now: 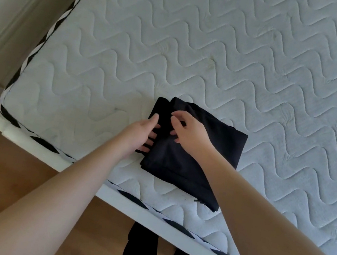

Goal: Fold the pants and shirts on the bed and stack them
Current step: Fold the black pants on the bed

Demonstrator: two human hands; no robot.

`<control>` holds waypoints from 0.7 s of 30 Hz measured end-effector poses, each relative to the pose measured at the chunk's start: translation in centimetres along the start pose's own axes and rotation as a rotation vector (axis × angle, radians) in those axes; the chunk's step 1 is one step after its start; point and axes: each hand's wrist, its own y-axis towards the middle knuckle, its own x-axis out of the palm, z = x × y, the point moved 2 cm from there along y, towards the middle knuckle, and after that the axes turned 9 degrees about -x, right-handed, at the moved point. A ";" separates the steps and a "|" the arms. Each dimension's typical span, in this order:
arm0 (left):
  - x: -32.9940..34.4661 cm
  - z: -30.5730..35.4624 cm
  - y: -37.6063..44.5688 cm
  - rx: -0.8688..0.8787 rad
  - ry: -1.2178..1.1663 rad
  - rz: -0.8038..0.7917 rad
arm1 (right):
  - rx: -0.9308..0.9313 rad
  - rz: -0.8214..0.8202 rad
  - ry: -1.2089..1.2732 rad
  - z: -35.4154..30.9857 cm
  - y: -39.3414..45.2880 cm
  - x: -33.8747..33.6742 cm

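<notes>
I am looking down at a bare quilted mattress [220, 47], standing at its near edge; a folded black garment [198, 154] is lying close to that edge, its long axis running from upper left to lower right; whether it is pants or a shirt I cannot tell. My left hand [140, 134] is reaching in at the bundle's left edge, fingers straight and slipping under the cloth; my right hand [186, 132] is resting on top near the far-left corner, fingers loosely curled on the fabric, though whether they are pinching a layer I cannot tell. Both hands are sitting at the same left end, so the free length is lying away to my right.
</notes>
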 end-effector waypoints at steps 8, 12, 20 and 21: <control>1.9 0.2 1.9 0.231 0.335 0.306 | 0.065 0.448 -0.149 6.3 -4.2 -6.6; 3.3 2.0 2.9 0.225 0.183 0.352 | 0.225 0.429 -0.232 9.6 -5.9 -8.7; 2.2 3.7 2.9 0.304 0.287 0.377 | 0.317 0.396 -0.054 11.9 -5.8 -9.6; 1.8 3.7 2.8 0.314 0.299 0.398 | 0.324 0.400 -0.041 11.8 -5.7 -9.7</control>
